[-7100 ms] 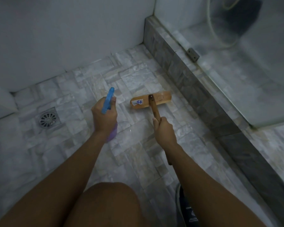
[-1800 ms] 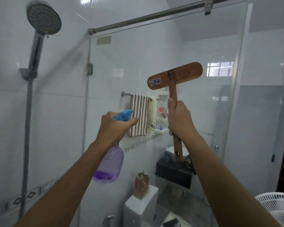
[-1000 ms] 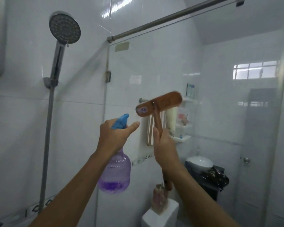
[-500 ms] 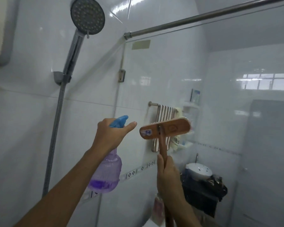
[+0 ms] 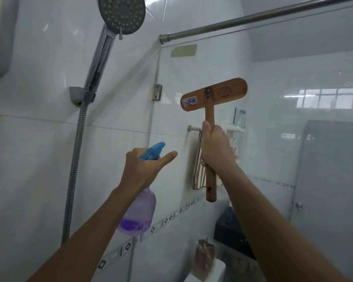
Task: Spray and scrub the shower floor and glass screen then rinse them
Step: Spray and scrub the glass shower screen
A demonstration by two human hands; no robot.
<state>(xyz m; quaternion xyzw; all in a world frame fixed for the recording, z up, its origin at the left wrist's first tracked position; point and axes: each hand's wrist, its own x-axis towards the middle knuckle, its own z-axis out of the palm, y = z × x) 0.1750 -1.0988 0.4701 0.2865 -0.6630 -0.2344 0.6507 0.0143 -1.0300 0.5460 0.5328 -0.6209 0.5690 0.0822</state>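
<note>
Wooden brush (image 5: pixel 214 94) gripped in my right hand (image 5: pixel 216 147), raised before the glass screen (image 5: pixel 273 139) near its hinged edge; left hand (image 5: pixel 143 169) holds the spray bottle (image 5: pixel 138 214). I'd mist first, then scrub downward in overlapping strokes.

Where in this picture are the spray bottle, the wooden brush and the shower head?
spray bottle (image 5: pixel 138 212): head view, on its purple body.
wooden brush (image 5: pixel 228 91): head view, on the flat back of its head.
shower head (image 5: pixel 121 14): head view, on its round face.
</note>
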